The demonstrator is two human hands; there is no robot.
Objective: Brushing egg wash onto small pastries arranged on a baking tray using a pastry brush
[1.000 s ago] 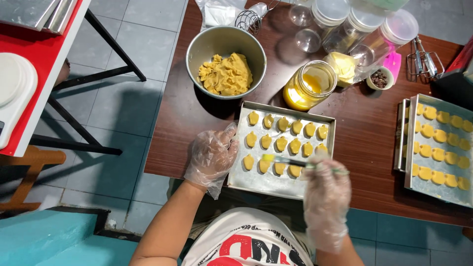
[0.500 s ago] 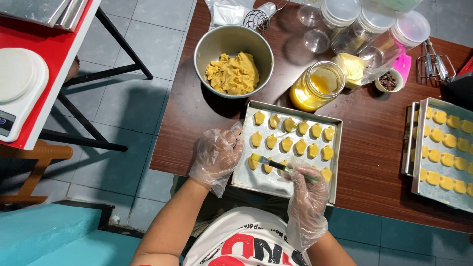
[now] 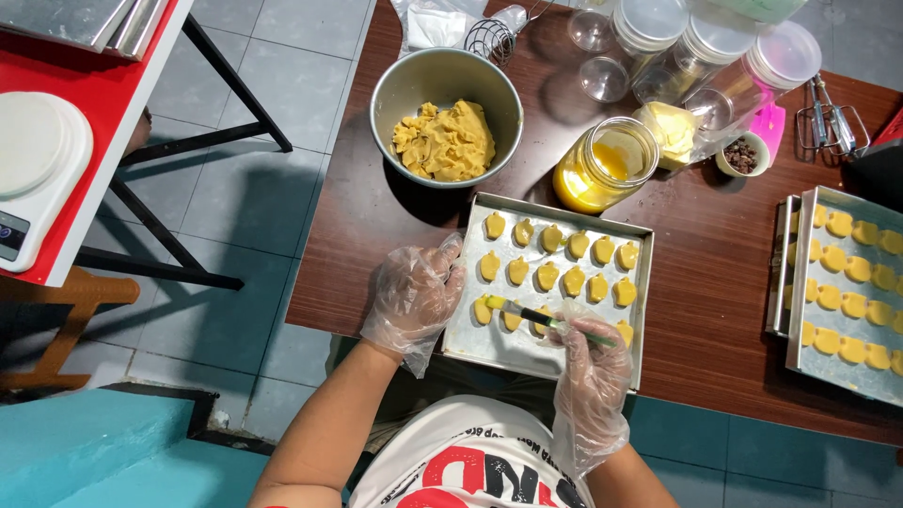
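Over the tray's (image 3: 555,353) near-left corner, a brush (image 3: 546,317) is held in the right hand (image 3: 591,376), fingers clamped on its handle, bristles pointed left at a cookie (image 3: 483,310); the left hand (image 3: 414,296), fingers together, is pressed against the tray's left rim.

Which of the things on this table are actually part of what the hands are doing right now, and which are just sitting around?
In use:
- right hand holding the green-handled brush
- left hand steadying the near baking tray
- shaped yellow cookies on that tray

Lying about:
- metal bowl of dough
- glass jar of yellow liquid
- second filled tray
- mixer beaters
- white scale
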